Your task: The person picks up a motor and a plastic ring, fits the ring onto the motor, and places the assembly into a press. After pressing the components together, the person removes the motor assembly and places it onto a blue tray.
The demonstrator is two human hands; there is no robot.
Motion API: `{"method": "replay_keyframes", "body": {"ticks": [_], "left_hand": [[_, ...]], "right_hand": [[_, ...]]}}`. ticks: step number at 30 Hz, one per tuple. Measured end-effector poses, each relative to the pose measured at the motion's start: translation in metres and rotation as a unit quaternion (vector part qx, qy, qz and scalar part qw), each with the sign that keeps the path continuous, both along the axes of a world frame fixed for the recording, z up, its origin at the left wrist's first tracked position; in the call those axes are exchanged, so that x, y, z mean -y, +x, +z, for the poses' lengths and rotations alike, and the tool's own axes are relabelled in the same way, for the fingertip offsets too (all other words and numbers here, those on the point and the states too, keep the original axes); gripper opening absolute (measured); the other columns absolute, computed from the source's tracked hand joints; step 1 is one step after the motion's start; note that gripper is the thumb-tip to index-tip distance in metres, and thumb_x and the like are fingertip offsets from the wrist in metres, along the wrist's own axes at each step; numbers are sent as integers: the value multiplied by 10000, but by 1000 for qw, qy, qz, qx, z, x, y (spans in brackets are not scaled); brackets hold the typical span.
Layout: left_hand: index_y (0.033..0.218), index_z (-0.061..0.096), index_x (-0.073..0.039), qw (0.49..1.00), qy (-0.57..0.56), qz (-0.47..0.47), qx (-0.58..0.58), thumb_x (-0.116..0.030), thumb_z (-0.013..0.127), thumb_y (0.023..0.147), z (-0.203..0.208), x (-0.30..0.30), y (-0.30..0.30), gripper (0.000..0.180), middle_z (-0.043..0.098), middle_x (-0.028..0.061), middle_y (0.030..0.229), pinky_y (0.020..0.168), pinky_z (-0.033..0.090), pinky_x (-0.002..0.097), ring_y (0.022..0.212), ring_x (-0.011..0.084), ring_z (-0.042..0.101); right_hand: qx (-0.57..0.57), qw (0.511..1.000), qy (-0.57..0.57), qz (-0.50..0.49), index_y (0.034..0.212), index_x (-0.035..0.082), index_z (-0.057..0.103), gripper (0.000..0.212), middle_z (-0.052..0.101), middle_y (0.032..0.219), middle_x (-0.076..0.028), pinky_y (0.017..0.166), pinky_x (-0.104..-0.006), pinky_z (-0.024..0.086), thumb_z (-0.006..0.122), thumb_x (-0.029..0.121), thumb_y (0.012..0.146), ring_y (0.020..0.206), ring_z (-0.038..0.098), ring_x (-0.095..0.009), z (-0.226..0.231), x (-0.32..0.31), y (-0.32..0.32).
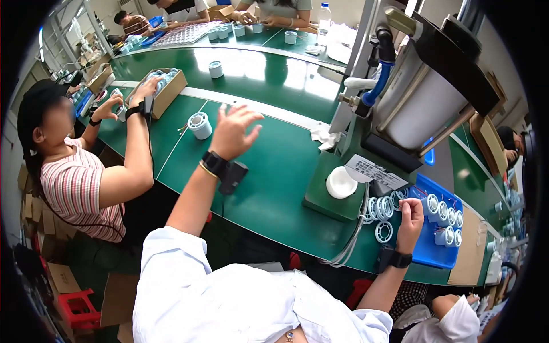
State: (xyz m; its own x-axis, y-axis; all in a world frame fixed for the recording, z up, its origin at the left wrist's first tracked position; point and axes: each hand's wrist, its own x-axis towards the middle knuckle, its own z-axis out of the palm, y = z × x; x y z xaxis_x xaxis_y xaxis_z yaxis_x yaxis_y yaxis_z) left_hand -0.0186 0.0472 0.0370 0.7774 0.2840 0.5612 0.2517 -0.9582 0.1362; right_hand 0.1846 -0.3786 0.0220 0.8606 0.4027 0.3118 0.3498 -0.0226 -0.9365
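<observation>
My left hand (pixel 233 132) is raised over the green bench, fingers spread and holding nothing. Just left of it a white cylindrical part (pixel 199 126) with a ringed top stands upright, thin wires beside it. My right hand (pixel 410 222) is closed, its fingers curled beside a group of pale ring-shaped parts (pixel 377 208); whatever is between the fingertips is hidden. One more loose ring (pixel 384 232) lies flat nearby. Between my hands stands a press (pixel 409 106) on a green base, with a round white cup (pixel 341 182) on the base.
A blue tray (pixel 433 255) holding several white cylindrical parts lies beyond my right hand. Grey cables (pixel 350 243) hang over the bench's front edge. At left, a co-worker (pixel 74 166) reaches to a cardboard box (pixel 170 98) of parts. One white part (pixel 215 69) stands behind the pale rail.
</observation>
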Motion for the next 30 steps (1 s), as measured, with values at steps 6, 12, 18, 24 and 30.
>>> {"method": "replay_keyframes", "body": {"ticks": [6, 12, 18, 24, 30], "left_hand": [[1223, 558, -69, 971, -185, 120, -97, -236, 699, 776, 0, -93, -97, 498, 590, 106, 1186, 998, 390, 384, 1172, 261, 486], [1221, 526, 10, 946, -312, 87, -20, -174, 792, 702, 0, -27, -98, 611, 588, 116, 1161, 938, 440, 312, 1094, 186, 552], [1192, 550, -7, 894, -448, -18, 12, -184, 813, 697, -4, 8, -53, 588, 615, 89, 1123, 910, 462, 305, 1035, 180, 593], [1146, 583, -11, 875, -436, -207, 33, -191, 826, 684, 29, 104, 32, 552, 643, 81, 1053, 897, 470, 313, 1020, 190, 604], [1125, 584, -12, 874, -397, -278, -35, -203, 826, 667, 35, 151, 67, 553, 617, 131, 1089, 877, 475, 346, 1006, 261, 592]], "right_hand": [[-8, 999, -22, 32, 912, 39, 568, 84, 579, 859, 5, 717, -181, 392, 533, 110, 940, 763, 476, -53, 6, -9, -3], [4, 1000, -25, 8, 907, 37, 561, 63, 566, 838, 20, 676, -178, 376, 539, 90, 933, 727, 452, -35, 8, -5, -6], [0, 1000, -29, 6, 926, 35, 572, 74, 585, 863, 4, 702, -186, 402, 532, 97, 936, 750, 482, -50, 7, -7, -6], [40, 996, -77, 0, 992, 27, 595, 111, 602, 939, -1, 704, -190, 409, 551, 98, 918, 780, 496, -48, 4, -13, -5], [58, 994, -92, -4, 1031, 31, 606, 148, 615, 1024, -17, 713, -192, 414, 566, 107, 910, 788, 501, -50, 0, -10, -2]]}}
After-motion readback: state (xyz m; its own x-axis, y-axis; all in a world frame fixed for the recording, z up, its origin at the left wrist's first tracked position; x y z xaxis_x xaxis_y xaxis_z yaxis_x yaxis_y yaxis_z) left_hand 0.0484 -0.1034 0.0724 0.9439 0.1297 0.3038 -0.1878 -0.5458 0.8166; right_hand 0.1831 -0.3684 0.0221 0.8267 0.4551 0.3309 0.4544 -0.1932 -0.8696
